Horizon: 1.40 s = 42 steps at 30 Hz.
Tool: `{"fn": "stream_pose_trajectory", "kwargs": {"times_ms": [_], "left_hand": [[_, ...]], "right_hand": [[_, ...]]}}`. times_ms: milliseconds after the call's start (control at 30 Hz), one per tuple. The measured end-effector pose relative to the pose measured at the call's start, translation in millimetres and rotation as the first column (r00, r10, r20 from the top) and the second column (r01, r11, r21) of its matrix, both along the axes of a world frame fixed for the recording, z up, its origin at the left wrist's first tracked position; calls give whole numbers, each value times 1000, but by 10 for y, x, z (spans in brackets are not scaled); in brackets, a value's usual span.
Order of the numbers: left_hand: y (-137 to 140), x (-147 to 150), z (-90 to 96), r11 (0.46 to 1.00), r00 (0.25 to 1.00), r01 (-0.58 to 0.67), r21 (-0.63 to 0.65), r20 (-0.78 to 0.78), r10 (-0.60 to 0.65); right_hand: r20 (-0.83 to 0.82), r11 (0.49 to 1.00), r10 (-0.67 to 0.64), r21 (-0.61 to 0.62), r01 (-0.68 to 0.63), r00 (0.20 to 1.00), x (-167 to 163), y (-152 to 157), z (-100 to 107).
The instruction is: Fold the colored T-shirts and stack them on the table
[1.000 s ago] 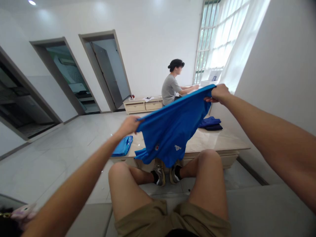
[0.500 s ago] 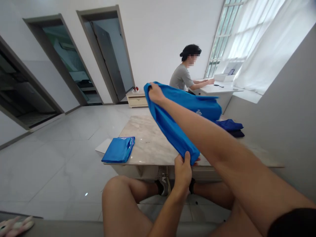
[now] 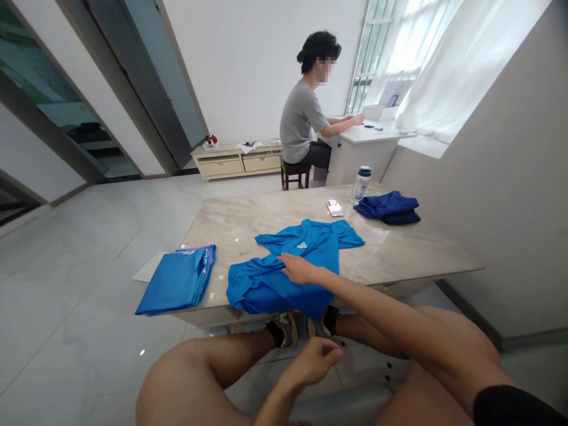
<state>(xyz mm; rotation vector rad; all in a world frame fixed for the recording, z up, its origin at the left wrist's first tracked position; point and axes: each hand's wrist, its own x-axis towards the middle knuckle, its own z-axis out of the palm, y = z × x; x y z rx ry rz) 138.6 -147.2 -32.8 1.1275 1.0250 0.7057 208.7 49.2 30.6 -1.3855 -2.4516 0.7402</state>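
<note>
A blue T-shirt (image 3: 310, 290) with a small white logo lies rumpled on the marble-topped table (image 3: 222, 216), its lower part hanging over the front edge. Over the middle of the shirt reaches my right hand (image 3: 299, 269), fingers stretched out and not gripping; whether it touches the cloth I cannot tell. My left hand (image 3: 313, 361) is in the air between my knees, below the table edge. Its fingers are loosely curled, apart from the thumb, and hold nothing. To the left, a folded blue garment (image 3: 171, 281) with white lettering rests at the table's corner.
Dark blue folded clothes (image 3: 390, 207) lie at the right back of the table, beside a water bottle (image 3: 361, 184) and a phone (image 3: 334, 208). Beyond, a person (image 3: 302, 118) sits on a stool at a white desk (image 3: 368, 142). A low cabinet (image 3: 239, 163) stands against the wall.
The blue T-shirt, held up in both hands before, now lies spread on the table. Both hands have let go of it, and the left has drawn back. The view has tilted downward.
</note>
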Motion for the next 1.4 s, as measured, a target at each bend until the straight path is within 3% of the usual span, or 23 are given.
{"fn": "stream_pose_trajectory", "kwargs": {"times_ms": [67,100,200,333,433,533,667,767,867,933,1033,1233,1400], "left_hand": [[195,-281,141,985,967,150,81,-221,-129],[356,-415,217,975,939,172,138,-323,-119],[1001,-720,348,928,843,135,348,-532,77],[1866,-867,180,804,641,236,545,-709,293],[2295,-867,-77,755,501,358,550,-795,342],[2539,-867,-283,729,396,414,545,-829,395],[2797,-903,-397,710,323,421,564,-825,464],[3030,-933,-419,737,275,383,557,-831,484],[3223,-959,-417,765,236,357,537,-844,482],[3278,-991,-396,776,201,360,517,-856,477],[3216,-1086,-316,793,116,377,478,-874,471],[2758,-1360,46,872,-78,375,316,-926,369],[2228,-1424,425,927,-131,361,100,-979,157]], "right_hand": [[53,991,-123,56,120,991,451,4,-161],[72,979,-190,82,184,979,637,23,-220],[105,920,-381,145,365,919,976,134,-371],[138,839,-536,193,508,833,961,299,-653],[180,805,-587,234,546,789,824,379,-899],[177,857,-494,264,443,851,783,486,-1043],[170,960,-144,262,97,975,857,776,-1056],[160,956,89,263,-129,983,879,1038,-1051],[149,938,187,265,-221,971,849,1223,-1071],[152,943,164,265,-200,975,828,1271,-1089],[162,963,16,265,-59,987,826,1227,-1121],[222,917,-358,265,297,907,973,863,-1189],[300,918,-372,257,301,878,1163,329,-1085]]}}
